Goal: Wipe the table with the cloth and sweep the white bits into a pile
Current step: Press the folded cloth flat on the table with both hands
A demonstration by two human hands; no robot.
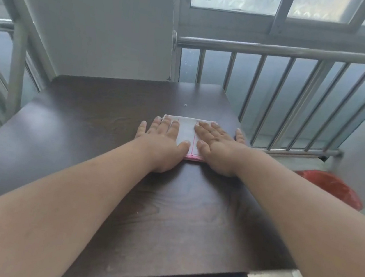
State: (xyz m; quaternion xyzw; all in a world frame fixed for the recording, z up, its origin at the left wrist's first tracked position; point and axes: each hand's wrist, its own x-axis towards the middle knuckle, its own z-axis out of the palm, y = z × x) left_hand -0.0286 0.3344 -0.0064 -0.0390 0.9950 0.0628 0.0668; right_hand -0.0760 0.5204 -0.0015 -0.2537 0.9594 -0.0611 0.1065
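Note:
A folded white cloth (187, 130) with a pink hem lies flat on the dark wooden table (96, 139), right of centre. My left hand (163, 140) rests palm down on its left half, fingers spread. Pressed flat on the right half is my right hand (216, 149), its little finger out on the bare wood by the table's right edge. Neither hand grips the cloth; both lie on top of it. One white bit (185, 105) sits on the table just beyond the cloth. Any bits under the cloth or my hands are hidden.
A steel railing (277, 100) runs close along the table's right side, below a window. A grey wall (102, 31) stands behind the far edge. A red bag (333, 187) lies on the floor to the right. More metal bars (17, 66) stand at the left.

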